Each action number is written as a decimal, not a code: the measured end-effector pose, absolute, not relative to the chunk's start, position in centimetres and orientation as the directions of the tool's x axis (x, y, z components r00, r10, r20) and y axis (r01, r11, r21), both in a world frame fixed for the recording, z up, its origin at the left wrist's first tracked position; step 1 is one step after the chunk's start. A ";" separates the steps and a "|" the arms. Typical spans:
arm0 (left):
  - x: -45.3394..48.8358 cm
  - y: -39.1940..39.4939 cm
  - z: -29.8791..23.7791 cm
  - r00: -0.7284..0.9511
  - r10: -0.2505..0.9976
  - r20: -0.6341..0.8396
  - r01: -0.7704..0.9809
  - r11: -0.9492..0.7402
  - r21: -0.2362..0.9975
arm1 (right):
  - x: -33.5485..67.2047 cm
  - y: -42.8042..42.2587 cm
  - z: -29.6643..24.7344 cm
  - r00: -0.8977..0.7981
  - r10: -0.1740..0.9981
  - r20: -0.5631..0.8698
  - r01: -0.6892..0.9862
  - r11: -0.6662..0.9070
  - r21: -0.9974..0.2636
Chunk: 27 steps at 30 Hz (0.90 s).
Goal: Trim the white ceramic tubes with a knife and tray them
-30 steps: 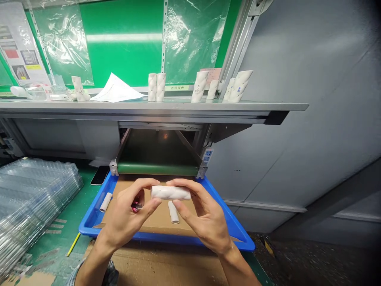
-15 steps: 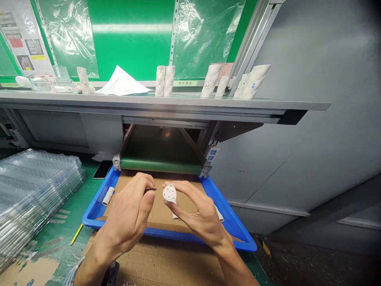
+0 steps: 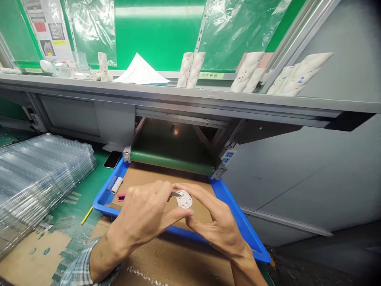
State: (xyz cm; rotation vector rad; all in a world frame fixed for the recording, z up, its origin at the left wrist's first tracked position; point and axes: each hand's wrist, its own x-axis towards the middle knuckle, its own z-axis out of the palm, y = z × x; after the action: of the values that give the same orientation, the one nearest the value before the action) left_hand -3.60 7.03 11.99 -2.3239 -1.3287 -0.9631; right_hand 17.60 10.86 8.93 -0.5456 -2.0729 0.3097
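hands close together: the left hand (image 3: 139,216) pinches a pink-handled craft knife (image 3: 121,197), its steel tip at the end face of a white moulded cylinder (image 3: 184,199) clamped in the right hand (image 3: 216,226); trimming that face seems in hand and calls for a steady, shallow blade.

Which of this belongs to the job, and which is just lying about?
Job: left hand holding a pink-handled knife; right hand holding a white part.

Lying about: white tube in the blue tray; phone; clear trays; pencil; paper.
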 end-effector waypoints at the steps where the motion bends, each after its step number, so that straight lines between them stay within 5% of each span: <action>1: -3.6 7.0 12.0 0.353 0.650 0.673 0.844 -0.531 0.071 | 17.6 10.9 8.9 -0.463 0.493 0.737 0.257 0.870 -0.420; 18: -3.4 6.7 12.2 0.383 0.613 0.691 0.851 -0.525 -0.005 | 17.5 10.6 9.2 -0.434 0.486 0.758 0.255 0.874 -0.414; 27: -3.8 6.6 12.7 0.359 0.633 0.686 0.848 -0.528 0.044 | 17.8 11.2 8.4 -0.460 0.538 0.706 0.151 0.831 -0.536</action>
State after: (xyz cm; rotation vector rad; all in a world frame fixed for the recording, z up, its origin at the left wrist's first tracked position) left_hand -3.82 6.65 12.75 -2.3070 -1.3077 -0.9497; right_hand 17.83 11.17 8.43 -0.5074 -2.0279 0.4973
